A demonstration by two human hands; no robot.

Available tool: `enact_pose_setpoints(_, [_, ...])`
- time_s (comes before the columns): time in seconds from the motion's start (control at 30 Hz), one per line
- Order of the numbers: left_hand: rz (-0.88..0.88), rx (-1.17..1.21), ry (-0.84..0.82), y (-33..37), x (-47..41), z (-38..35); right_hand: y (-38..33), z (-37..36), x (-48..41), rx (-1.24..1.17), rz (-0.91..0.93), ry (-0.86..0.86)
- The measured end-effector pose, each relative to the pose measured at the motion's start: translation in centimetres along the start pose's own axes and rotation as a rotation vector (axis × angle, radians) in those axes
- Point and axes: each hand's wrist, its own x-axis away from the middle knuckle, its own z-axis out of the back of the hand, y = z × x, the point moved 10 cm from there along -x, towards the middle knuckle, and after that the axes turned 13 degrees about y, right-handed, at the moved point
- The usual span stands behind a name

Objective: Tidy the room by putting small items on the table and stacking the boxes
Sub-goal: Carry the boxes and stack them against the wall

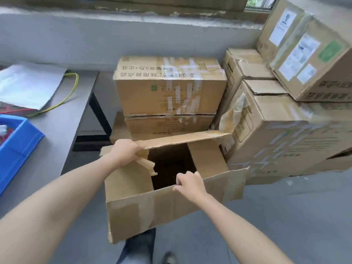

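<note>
Right hand (190, 184) pinches near flap of open box (133, 208), left hand (123, 152) grips far flap

Open box (152, 210) interior dark — contents unseen, blue bin (19, 149) cropped at left edge

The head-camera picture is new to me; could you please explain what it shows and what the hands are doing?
There is no machine here: one camera worn on a person's head looks forward and down at their two bare hands. The left hand grips the far flap of an open brown cardboard box; the right hand pinches the edge of its near flap. Its inside looks dark; contents cannot be told. Behind it stands a stack of taped brown cardboard boxes, with a larger pile of boxes to the right. To the left, a grey table bears a blue plastic bin, a white sheet and a yellow-green cord.
</note>
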Motion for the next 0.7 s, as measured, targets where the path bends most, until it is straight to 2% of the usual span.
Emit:
enact_pose_setpoints(0.07, [-0.037,-0.002,-0.003,-1.0,-2.8,-1.0,-0.7,0.3,-2.1,-0.005,0.007,0.034])
enact_pose_setpoints(0.17, [-0.115,-0.018,0.011,-2.9,-6.3,-2.6,-0.7,0.7,-5.8,-0.012,-0.077,0.067])
enact_pose_setpoints(0.23, [-0.168,-0.010,0.004,-4.3,-8.0,-3.7,-0.6,0.5,-8.1,-0.023,-0.154,0.063])
enact_pose_setpoints(0.37, [-0.260,0.033,-0.054,-5.0,-10.0,-6.5,-1.2,-0.6,-12.0,0.012,-0.198,0.038])
enact_pose_setpoints(0.57, [-0.258,0.182,-0.089,-6.6,-10.4,-10.6,0.1,-1.4,-15.5,0.094,-0.296,0.063])
enact_pose_setpoints(0.63, [-0.231,0.218,-0.195,-6.3,-9.4,-13.0,0.0,-2.9,-15.8,0.142,-0.274,-0.002])
enact_pose_setpoints(0.7, [-0.099,0.305,-0.327,-6.9,-8.7,-15.1,-0.7,-4.3,-16.0,0.198,-0.223,-0.041])
